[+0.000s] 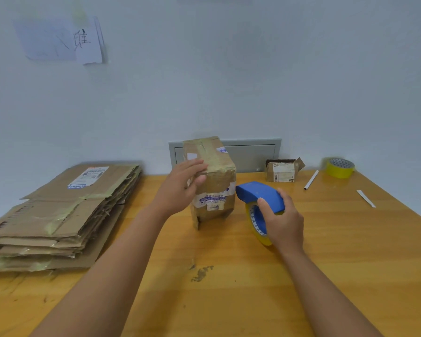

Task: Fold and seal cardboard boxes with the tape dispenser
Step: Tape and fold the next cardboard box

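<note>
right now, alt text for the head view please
A person's left hand steadies an upright taped cardboard box on a wooden table while the right hand holds a blue tape dispenser beside it. Flattened boxes are stacked at left.

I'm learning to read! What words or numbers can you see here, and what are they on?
"眭" (my best reading): handwritten on the paper on the wall.
Shipping label on the flattened cardboard stack: too small to read.
Stickers on the upright box: blurred.
Label on the small box: too small.
</note>
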Demonstrator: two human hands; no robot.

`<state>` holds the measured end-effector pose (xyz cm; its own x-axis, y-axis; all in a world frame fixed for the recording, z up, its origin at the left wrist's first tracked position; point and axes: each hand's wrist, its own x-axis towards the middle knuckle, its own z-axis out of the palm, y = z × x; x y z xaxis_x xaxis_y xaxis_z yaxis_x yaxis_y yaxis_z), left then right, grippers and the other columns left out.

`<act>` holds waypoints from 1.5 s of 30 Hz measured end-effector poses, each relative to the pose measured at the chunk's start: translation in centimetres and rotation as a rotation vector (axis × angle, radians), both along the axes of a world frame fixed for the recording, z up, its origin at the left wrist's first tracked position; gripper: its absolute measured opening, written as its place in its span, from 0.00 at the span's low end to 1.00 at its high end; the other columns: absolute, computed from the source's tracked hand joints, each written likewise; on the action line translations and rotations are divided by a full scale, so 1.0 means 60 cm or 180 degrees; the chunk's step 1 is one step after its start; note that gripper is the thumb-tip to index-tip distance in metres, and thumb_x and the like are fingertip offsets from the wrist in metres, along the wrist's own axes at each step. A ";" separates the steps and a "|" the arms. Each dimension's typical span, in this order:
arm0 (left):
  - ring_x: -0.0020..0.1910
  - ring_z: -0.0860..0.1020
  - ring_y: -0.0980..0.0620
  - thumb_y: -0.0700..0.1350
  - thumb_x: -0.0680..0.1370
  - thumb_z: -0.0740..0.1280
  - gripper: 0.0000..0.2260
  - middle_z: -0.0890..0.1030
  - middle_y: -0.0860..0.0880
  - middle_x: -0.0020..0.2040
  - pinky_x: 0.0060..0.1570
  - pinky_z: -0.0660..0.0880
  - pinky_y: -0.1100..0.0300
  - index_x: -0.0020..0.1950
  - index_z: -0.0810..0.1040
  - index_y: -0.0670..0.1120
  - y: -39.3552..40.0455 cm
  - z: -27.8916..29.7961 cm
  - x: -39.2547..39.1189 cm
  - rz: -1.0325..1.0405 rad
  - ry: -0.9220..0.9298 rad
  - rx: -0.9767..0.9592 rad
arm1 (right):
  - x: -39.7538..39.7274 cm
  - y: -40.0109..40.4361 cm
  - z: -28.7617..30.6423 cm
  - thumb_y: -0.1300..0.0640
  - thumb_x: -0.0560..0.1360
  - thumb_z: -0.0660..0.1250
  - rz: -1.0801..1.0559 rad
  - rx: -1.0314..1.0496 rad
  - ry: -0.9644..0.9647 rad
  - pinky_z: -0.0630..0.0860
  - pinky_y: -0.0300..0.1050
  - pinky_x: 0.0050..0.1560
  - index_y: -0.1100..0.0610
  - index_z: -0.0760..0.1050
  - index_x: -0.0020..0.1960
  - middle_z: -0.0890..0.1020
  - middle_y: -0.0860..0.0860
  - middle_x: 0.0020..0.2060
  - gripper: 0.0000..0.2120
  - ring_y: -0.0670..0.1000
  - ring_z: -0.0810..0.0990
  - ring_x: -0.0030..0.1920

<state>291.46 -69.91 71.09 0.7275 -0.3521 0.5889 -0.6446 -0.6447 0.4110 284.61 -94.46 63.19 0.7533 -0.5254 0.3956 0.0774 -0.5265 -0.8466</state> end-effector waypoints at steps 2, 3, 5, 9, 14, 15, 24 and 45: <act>0.63 0.67 0.61 0.43 0.81 0.65 0.18 0.72 0.58 0.64 0.65 0.65 0.62 0.71 0.74 0.48 -0.001 0.004 -0.002 0.0050 0.0067 -0.0055 | 0.001 0.000 0.000 0.45 0.77 0.69 -0.0001 0.0002 0.0002 0.67 0.33 0.38 0.54 0.69 0.74 0.74 0.47 0.51 0.29 0.49 0.75 0.48; 0.60 0.69 0.60 0.43 0.81 0.66 0.18 0.73 0.59 0.62 0.62 0.67 0.62 0.71 0.74 0.48 -0.002 0.007 -0.002 0.0092 0.0128 -0.0139 | 0.001 0.000 0.000 0.45 0.77 0.70 0.0000 0.0003 -0.0001 0.68 0.33 0.38 0.54 0.69 0.74 0.74 0.47 0.51 0.29 0.49 0.75 0.48; 0.58 0.71 0.59 0.45 0.79 0.69 0.16 0.74 0.60 0.59 0.60 0.70 0.61 0.67 0.77 0.49 -0.005 0.010 -0.002 0.0068 0.0161 -0.0271 | 0.001 -0.001 0.000 0.45 0.77 0.69 0.0011 0.0001 0.0000 0.68 0.34 0.38 0.54 0.69 0.74 0.74 0.47 0.51 0.29 0.49 0.75 0.48; 0.61 0.70 0.63 0.50 0.76 0.73 0.13 0.76 0.63 0.60 0.61 0.67 0.65 0.60 0.81 0.51 -0.009 0.008 0.002 -0.0106 0.0149 -0.0348 | 0.001 -0.001 0.000 0.44 0.77 0.69 0.0009 -0.0004 0.0014 0.67 0.32 0.37 0.53 0.69 0.74 0.74 0.46 0.51 0.29 0.49 0.75 0.48; 0.59 0.72 0.60 0.48 0.76 0.73 0.11 0.78 0.60 0.58 0.63 0.72 0.56 0.58 0.81 0.49 -0.016 0.007 0.007 -0.0122 0.0104 -0.0504 | 0.001 -0.002 0.000 0.44 0.77 0.69 0.0010 -0.0030 0.0034 0.67 0.32 0.38 0.53 0.69 0.74 0.73 0.46 0.52 0.29 0.49 0.74 0.49; 0.59 0.72 0.60 0.49 0.76 0.72 0.12 0.78 0.59 0.58 0.63 0.72 0.55 0.58 0.81 0.49 -0.016 0.008 0.008 -0.0142 0.0144 -0.0461 | 0.001 -0.002 -0.001 0.44 0.77 0.69 0.0020 -0.0035 0.0033 0.68 0.33 0.38 0.53 0.69 0.74 0.74 0.47 0.52 0.29 0.49 0.75 0.49; 0.58 0.70 0.51 0.51 0.79 0.69 0.12 0.76 0.51 0.55 0.53 0.68 0.59 0.58 0.77 0.46 -0.028 0.011 0.006 0.0284 0.0064 -0.0133 | 0.001 -0.002 0.000 0.44 0.77 0.69 -0.0002 -0.0036 0.0019 0.71 0.41 0.43 0.53 0.69 0.74 0.73 0.46 0.51 0.29 0.49 0.74 0.49; 0.58 0.70 0.48 0.71 0.75 0.58 0.27 0.70 0.52 0.57 0.62 0.68 0.49 0.58 0.74 0.50 -0.041 0.045 0.008 0.0943 0.0268 0.0876 | -0.001 -0.003 0.000 0.43 0.76 0.69 0.0035 0.0013 0.0030 0.74 0.43 0.45 0.53 0.69 0.74 0.74 0.46 0.51 0.29 0.49 0.76 0.49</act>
